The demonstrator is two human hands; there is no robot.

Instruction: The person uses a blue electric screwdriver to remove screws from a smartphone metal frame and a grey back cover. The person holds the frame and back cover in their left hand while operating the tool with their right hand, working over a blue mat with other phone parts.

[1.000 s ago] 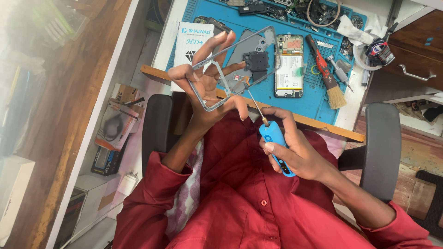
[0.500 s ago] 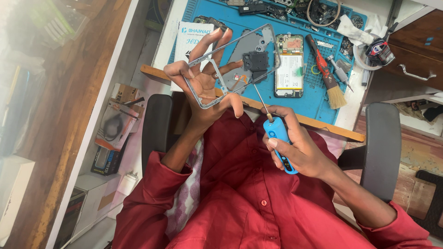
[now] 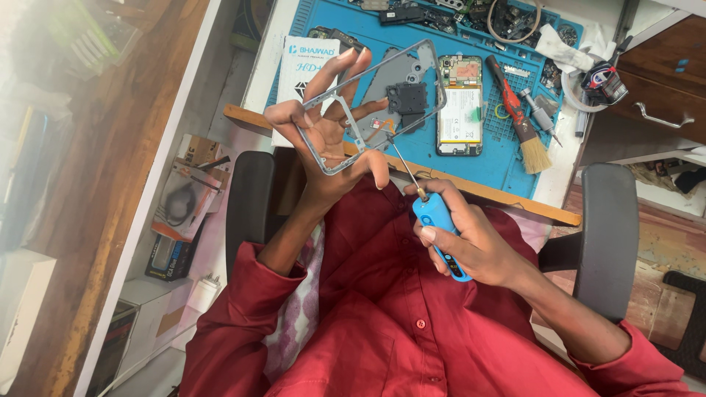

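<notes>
Seen from the head camera, the left hand [image 3: 334, 140] grips a grey phone frame [image 3: 371, 106] above the bench [image 3: 471, 192], while the right hand [image 3: 471, 246] clasps a blue screwdriver [image 3: 439, 224], tip at the frame's edge. The opened phone [image 3: 460, 105] lies on the blue mat [image 3: 412, 151] beside a brush [image 3: 518, 114]: disassembly looks well advanced, reassembly pending.

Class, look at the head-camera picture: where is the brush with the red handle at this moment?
The brush lies on the blue work mat, right of the opened phone, bristles near the mat's lower right corner, untouched by either hand.
</notes>
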